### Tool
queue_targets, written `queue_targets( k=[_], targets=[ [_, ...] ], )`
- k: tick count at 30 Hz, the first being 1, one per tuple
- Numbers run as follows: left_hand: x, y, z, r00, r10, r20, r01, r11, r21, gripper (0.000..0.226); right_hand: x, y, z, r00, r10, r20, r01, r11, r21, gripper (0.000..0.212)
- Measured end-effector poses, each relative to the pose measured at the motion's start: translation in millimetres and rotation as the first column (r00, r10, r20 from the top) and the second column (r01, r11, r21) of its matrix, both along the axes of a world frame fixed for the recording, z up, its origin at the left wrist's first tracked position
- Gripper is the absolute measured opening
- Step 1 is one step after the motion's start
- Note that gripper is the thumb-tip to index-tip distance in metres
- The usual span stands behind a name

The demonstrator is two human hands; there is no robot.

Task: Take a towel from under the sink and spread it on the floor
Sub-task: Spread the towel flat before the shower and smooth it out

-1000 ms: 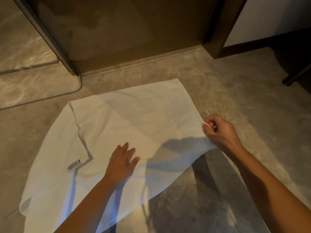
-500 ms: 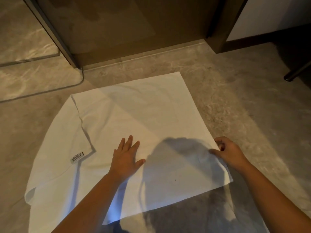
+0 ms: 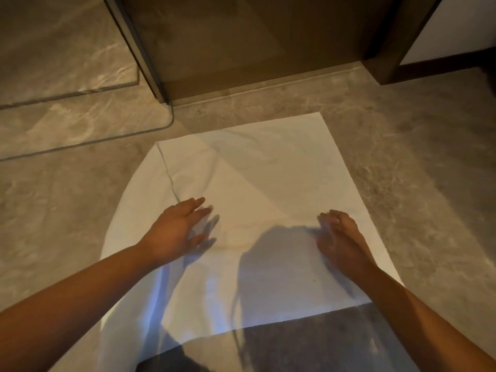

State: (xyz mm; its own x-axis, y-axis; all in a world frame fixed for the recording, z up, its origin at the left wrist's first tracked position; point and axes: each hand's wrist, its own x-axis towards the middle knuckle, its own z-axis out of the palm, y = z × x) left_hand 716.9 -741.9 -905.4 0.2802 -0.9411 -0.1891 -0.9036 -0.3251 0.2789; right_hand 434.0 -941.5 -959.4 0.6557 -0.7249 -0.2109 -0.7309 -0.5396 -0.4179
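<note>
Nearly done: the white rectangular cloth towel point(image 3: 268, 170) lies almost flat on the grey marbled stone floor point(image 3: 402, 157). The left hand point(image 3: 177, 232) is spread, grasping nothing; the right hand point(image 3: 341, 237), blurred, seems relaxed too. A doubled left edge probably wants smoothing.

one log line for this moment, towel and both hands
stage: spreading | white cloth towel: flat on grey stone floor, fold at left | left hand: open over towel | right hand: loosely curled, holding nothing
</note>
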Motion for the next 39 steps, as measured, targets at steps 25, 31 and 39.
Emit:
queue_targets(
  k=[25, 31, 39],
  targets=[
    [42.8, 141.8, -65.5, 0.844, 0.533, -0.061, -0.536, 0.835, -0.123, 0.010, 240.0, 135.6, 2.3, 0.855, 0.518, 0.033, -0.509, 0.824, 0.249, 0.066],
    [68.2, 141.1, -51.5, 0.663, 0.659, -0.354, -0.744, 0.631, -0.220, 0.012, 236.8, 135.2, -8.4, 0.854, 0.512, 0.088, -0.520, 0.844, 0.134, 0.080],
    [183.1, 175.1, -10.1, 0.455, 0.772, -0.443, -0.883, 0.326, -0.338, 0.010, 254.4, 140.5, -12.4, 0.816, 0.548, -0.183, -0.529, 0.837, 0.141, 0.094]
  ],
)
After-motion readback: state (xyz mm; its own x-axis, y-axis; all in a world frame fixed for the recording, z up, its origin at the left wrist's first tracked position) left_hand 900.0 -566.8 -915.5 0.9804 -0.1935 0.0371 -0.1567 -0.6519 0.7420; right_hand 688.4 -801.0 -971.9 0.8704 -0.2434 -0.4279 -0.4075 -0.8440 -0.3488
